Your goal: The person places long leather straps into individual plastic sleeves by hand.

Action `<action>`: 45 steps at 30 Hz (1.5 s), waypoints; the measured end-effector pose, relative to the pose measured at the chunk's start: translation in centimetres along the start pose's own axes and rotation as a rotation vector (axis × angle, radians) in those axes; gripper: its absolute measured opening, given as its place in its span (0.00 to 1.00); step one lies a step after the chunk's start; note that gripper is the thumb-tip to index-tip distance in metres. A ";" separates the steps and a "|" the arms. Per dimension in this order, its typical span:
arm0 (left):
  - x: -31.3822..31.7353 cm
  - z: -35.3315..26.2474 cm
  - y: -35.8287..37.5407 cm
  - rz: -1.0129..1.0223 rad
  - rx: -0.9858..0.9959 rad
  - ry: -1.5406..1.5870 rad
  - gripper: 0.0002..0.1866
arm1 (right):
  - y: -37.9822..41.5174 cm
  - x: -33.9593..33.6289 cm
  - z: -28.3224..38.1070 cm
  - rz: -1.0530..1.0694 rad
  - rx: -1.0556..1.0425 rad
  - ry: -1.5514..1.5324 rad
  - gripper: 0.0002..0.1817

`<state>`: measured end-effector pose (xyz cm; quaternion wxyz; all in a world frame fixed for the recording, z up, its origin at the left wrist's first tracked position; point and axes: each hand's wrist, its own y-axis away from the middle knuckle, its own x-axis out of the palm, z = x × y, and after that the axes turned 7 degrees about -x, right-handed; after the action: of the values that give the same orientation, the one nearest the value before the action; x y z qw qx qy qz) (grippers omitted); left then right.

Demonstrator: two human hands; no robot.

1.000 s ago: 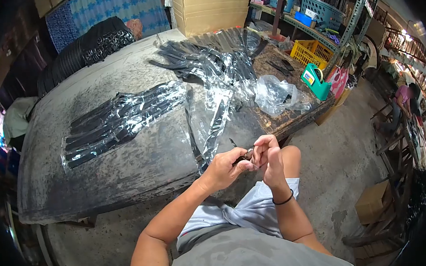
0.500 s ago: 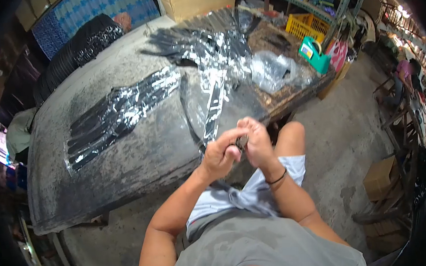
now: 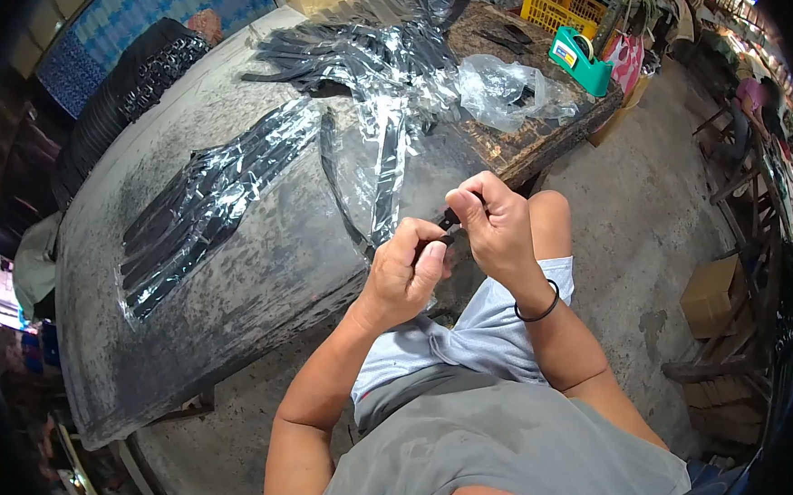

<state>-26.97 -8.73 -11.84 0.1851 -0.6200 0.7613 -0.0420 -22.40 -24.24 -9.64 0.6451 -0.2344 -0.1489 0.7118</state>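
Note:
A short black strip [image 3: 450, 220] shows between my two closed hands in the head view. My left hand [image 3: 405, 270] grips its lower end, thumb pressed against curled fingers. Higher and to the right, my right hand [image 3: 499, 228] is shut around the other end; most of the strip is hidden inside the fists. Both hands are above the near edge of the dark worktable [image 3: 279, 255]. Just beyond my left hand lies a narrow shiny band [image 3: 389, 180], running up to a heap of black strips [image 3: 357, 55]. A flat bundle of similar strips [image 3: 220, 190] rests farther left.
A green tape dispenser [image 3: 583, 62] stands at the table's right corner beside crumpled clear plastic [image 3: 505, 91]. Behind it is a yellow crate [image 3: 563, 9]. A big black roll [image 3: 124, 101] lies along the far left edge. Another person [image 3: 751, 108] sits at far right.
My hands have moved slightly apart, the right one up and rightward, and the black strip now shows between them. The view has shifted a little.

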 end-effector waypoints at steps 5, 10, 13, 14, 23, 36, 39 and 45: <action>1.2 0.7 -0.1 -0.164 -0.060 0.376 0.10 | 0.3 0.2 0.5 0.024 -0.192 0.114 0.08; 0.5 1.8 0.1 -0.098 0.106 0.057 0.12 | 0.3 0.4 0.9 -0.003 -0.107 0.071 0.08; 0.8 1.9 0.1 -0.120 0.125 -0.010 0.15 | 0.3 0.4 1.0 0.001 -0.108 0.077 0.08; 1.0 2.0 0.1 -0.146 0.077 0.097 0.16 | 0.3 0.3 1.0 0.010 -0.146 0.101 0.08; 1.4 2.4 0.5 -0.147 -0.014 0.217 0.13 | 0.1 0.3 1.4 0.041 -0.171 0.137 0.07; 1.9 1.0 0.0 -0.135 -0.210 0.240 0.08 | 0.4 -0.1 0.7 0.060 -0.281 0.172 0.06; 2.2 1.4 0.1 -0.160 -0.172 0.181 0.08 | 0.5 -0.2 0.4 0.064 -0.262 0.152 0.06; 2.7 2.9 0.5 -0.229 -0.066 0.175 0.06 | 0.5 -0.1 0.6 0.076 -0.247 0.137 0.06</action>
<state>-26.85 -10.71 -15.30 0.0916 -0.7026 0.6996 -0.0917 -23.13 -24.33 -9.39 0.5928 -0.3654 -0.1822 0.6942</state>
